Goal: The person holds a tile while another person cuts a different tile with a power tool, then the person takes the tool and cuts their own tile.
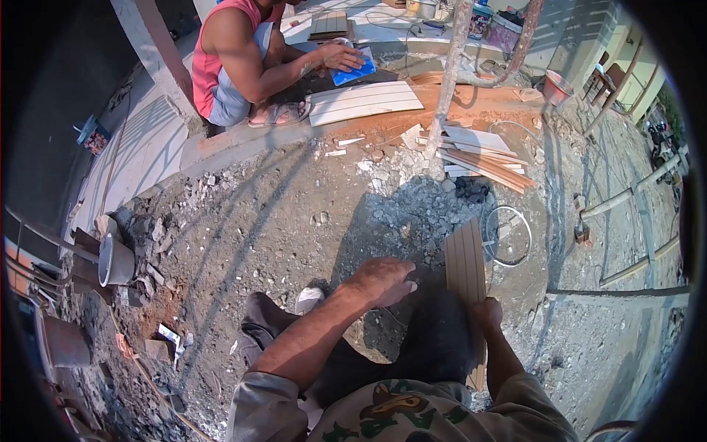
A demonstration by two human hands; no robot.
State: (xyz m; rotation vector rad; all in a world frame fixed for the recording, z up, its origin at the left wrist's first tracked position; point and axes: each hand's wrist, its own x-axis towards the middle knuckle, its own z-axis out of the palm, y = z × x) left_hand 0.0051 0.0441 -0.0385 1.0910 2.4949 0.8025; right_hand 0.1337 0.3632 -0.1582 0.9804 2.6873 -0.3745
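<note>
My right hand point(486, 315) is closed around the edge of a long beige tile strip with grooves point(465, 261), which stands upright along my right thigh. My left hand point(379, 282) hovers over the ground in front of my knees, to the left of the strip and apart from it. Its fingers are loosely bent and parted, with nothing visible in them. Beyond the strip, a pile of cut strips point(490, 158) lies by a leaning pole. A white hoop point(509, 236) rests on the ground just right of the strip.
A co-worker point(232, 59) squats on the raised ledge, a hand on a blue float point(353, 68) near a large grooved tile point(366, 102). Poles point(448, 81) rise in front. Rubble point(412, 214) covers the ground. Buckets point(116, 259) stand at left; another bucket point(557, 88) is at right.
</note>
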